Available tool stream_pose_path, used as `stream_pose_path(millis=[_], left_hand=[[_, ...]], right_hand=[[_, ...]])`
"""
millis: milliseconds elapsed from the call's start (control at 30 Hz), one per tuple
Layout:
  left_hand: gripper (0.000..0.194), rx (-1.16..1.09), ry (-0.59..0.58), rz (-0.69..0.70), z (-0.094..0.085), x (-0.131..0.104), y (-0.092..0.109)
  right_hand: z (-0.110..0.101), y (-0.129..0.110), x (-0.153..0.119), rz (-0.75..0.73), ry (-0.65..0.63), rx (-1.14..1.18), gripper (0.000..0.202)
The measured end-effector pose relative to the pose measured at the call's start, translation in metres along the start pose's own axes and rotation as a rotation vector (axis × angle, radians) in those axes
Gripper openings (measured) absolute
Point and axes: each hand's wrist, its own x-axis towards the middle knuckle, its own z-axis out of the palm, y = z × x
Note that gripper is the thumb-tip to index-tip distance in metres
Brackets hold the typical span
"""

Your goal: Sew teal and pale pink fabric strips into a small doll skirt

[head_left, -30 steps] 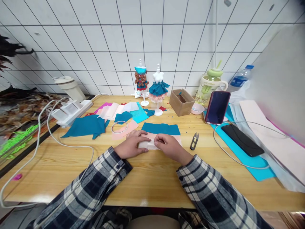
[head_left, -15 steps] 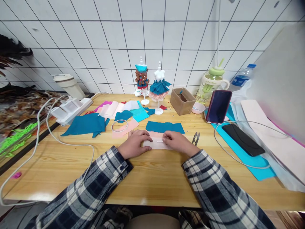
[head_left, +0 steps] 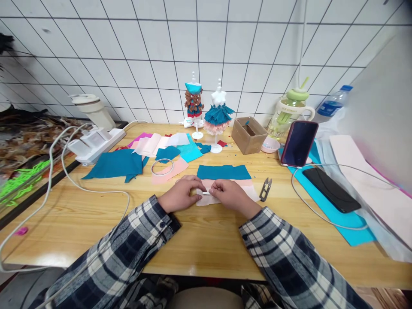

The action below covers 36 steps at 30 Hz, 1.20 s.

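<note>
A thin white strip (head_left: 206,193) lies over pale pink and white sheets (head_left: 249,191) on the table, between my hands. My right hand (head_left: 230,195) pinches the strip's right end between thumb and fingertips. My left hand (head_left: 182,194) rests at the sheets' left end, fingers curved and thumb apart, close to the strip's other end. Whether it touches the strip is hard to make out. A teal piece (head_left: 223,172) lies just behind the sheets. Thread snips (head_left: 265,189) are to the right of my right hand. A ring-shaped roll (head_left: 162,174) is behind my left hand.
Two small dress forms, one in a teal skirt (head_left: 219,113) and one in brown bows (head_left: 193,103), stand near the tiled wall. Also around are a cardboard box (head_left: 246,141), a propped phone (head_left: 299,143), a flat phone (head_left: 331,189), teal cloth (head_left: 114,165) and a power strip (head_left: 96,146) with cables.
My right hand has moved left, closer to my left hand, with the white strip between its fingers. More of the pale sheet shows on the right. The camera view has shifted slightly.
</note>
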Motion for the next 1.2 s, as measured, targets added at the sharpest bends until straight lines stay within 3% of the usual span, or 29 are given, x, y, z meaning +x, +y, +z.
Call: stream_pose_path(millis=[367,733,900,1200], left_hand=[[0.042,0.000,-0.113,0.013,-0.009,-0.002,0.002],[0.047,-0.017,-0.163,0.000,-0.011,-0.002,0.002],[0.045,-0.020,-0.169,0.004,-0.012,-0.001,0.003],[0.016,-0.042,-0.088,0.039,-0.007,0.002,0.001]], right_hand=[[-0.001,-0.015,-0.004,-0.047,-0.067,-0.209,0.018],[0.007,-0.021,-0.007,-0.062,-0.088,-0.373,0.023],[0.009,-0.022,-0.008,-0.044,-0.103,-0.423,0.026],[0.012,-0.022,-0.009,-0.067,-0.081,-0.505,0.030]])
